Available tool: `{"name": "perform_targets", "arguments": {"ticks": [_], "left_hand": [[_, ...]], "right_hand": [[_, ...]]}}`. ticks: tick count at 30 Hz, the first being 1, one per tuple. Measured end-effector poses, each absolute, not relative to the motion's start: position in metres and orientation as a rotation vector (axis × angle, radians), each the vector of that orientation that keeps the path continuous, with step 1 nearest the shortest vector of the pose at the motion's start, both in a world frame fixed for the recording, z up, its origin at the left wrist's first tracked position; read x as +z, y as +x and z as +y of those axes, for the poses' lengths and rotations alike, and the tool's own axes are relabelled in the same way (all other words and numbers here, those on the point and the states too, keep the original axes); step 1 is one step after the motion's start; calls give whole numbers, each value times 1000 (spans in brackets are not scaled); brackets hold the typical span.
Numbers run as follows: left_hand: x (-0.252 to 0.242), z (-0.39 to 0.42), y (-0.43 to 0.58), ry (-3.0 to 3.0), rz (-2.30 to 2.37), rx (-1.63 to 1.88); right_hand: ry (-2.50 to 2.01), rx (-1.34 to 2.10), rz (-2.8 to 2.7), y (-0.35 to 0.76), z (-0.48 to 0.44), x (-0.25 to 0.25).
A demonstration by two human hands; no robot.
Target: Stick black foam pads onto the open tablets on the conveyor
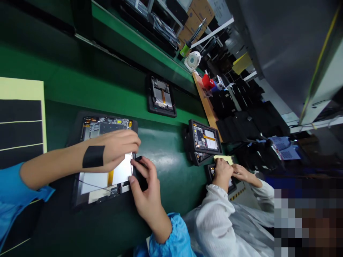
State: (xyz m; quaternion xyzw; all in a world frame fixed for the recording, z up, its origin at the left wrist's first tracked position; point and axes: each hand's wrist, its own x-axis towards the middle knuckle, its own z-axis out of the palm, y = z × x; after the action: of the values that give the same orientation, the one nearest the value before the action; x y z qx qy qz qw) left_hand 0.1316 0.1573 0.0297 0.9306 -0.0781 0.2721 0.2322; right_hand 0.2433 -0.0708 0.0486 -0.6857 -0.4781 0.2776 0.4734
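An opened tablet (pixel 122 171) lies in a black tray (pixel 77 194), its circuit board, pale battery area and orange ribbon cable exposed. My left hand (pixel 120 144) reaches across it with curled fingers held together; their undersides are hidden. A black tape patch (pixel 93 156) is stuck on my left wrist. At the tablet's right edge, my right hand (pixel 147 185) has its thumb and bent fingers against the rim. A small black piece, seemingly tape (pixel 138 158), shows at its index finger. A thin dark wire crosses the tablet's lower part.
A yellow sheet with black tape pieces (pixel 21 110) is at left. Another open tablet (pixel 162 94) lies in a tray behind; stacked trays (pixel 205 139) stand to the right. Beside them, a co-worker's hands (pixel 223 171) work on another device. A small fan (pixel 193 60) stands farther back.
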Motion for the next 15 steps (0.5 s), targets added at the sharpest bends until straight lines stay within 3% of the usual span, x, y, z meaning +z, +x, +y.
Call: {"name": "perform_targets", "arguments": {"ticks": [4, 15], "left_hand": [[35, 148, 127, 2374, -259, 570], [23, 154, 135, 2447, -314, 667]], "right_hand": [[-1647, 668, -1055, 239, -72, 46], [-1639, 664, -1005, 238, -74, 47]]}}
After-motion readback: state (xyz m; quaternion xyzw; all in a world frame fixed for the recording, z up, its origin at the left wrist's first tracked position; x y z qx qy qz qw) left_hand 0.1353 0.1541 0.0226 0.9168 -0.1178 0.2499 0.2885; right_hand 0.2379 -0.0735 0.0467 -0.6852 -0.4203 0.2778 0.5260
